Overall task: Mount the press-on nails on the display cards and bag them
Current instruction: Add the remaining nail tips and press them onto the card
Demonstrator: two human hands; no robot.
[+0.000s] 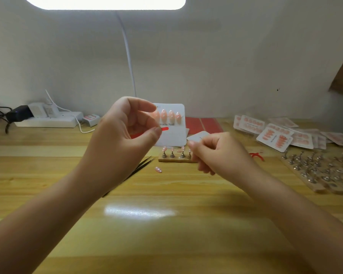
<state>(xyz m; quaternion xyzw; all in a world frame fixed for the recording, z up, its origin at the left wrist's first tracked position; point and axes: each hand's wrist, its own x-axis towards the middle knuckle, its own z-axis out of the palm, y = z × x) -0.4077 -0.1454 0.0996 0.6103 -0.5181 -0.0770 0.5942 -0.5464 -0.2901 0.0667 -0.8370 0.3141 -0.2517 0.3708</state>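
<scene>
Wood-grain worktop point(166, 234), pale wall point(226, 56). Power strip point(48, 120) at 10 o'clock, bagged cards point(275, 135) at 2. Left hand point(125, 133) fingers pinch display card point(172, 133); right hand point(220, 153) fingers curled, contents unclear.

Left part of the display card point(173, 133) behind the left hand point(125, 133); bagged cards point(275, 133) blurred.

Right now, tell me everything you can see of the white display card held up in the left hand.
The white square display card has rounded corners and looks like thin stiff card. It is held upright above the wooden table, facing the camera. A row of glossy peach-pink press-on nails sits across its top; four show, and any further ones are hidden by the fingers. Below runs dark print ending "made Nail", then a red strip. The left hand pinches its left edge; nothing else visibly touches it.
</scene>
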